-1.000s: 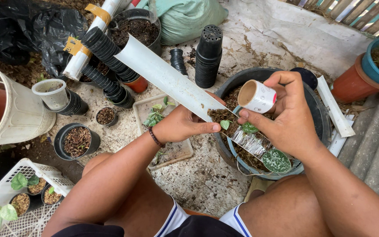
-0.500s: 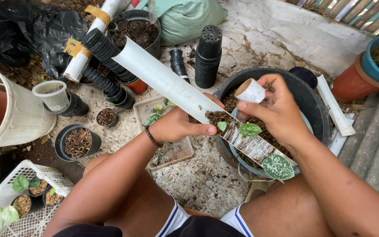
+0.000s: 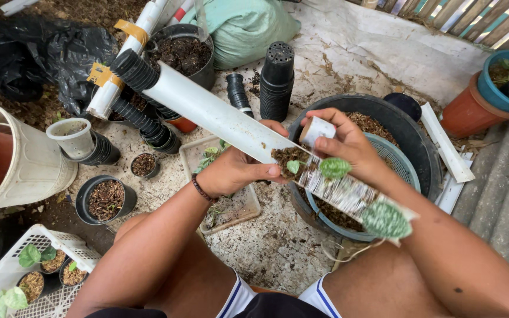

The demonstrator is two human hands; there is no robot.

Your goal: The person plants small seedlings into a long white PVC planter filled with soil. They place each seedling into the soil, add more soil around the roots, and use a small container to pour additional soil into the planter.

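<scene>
My left hand (image 3: 237, 171) grips a long white half-pipe trough (image 3: 207, 112) that runs from upper left to lower right. The trough's near end holds brown potting mix (image 3: 287, 156) and small green-leaved plant cuttings (image 3: 334, 168) with a larger speckled leaf (image 3: 386, 219) at its tip. My right hand (image 3: 349, 144) holds a small white cup (image 3: 316, 129) tipped over the trough, right above the mix. Under both hands sits a blue-green basket (image 3: 396, 162) of potting mix inside a large black tub (image 3: 407, 132).
Stacks of black pots (image 3: 278, 79) and a green sack (image 3: 243, 26) lie behind. A black pot of mix (image 3: 104, 200), a white cup (image 3: 72, 138) and a cream planter (image 3: 19, 165) stand left. A white crate (image 3: 60, 244) with seedlings is at lower left; a shallow tray (image 3: 231, 206) lies under my left arm.
My right hand has lowered and tipped the white cup onto the trough, then shifted slightly left. The trough's near end has tilted a little; my left hand keeps its grip.
</scene>
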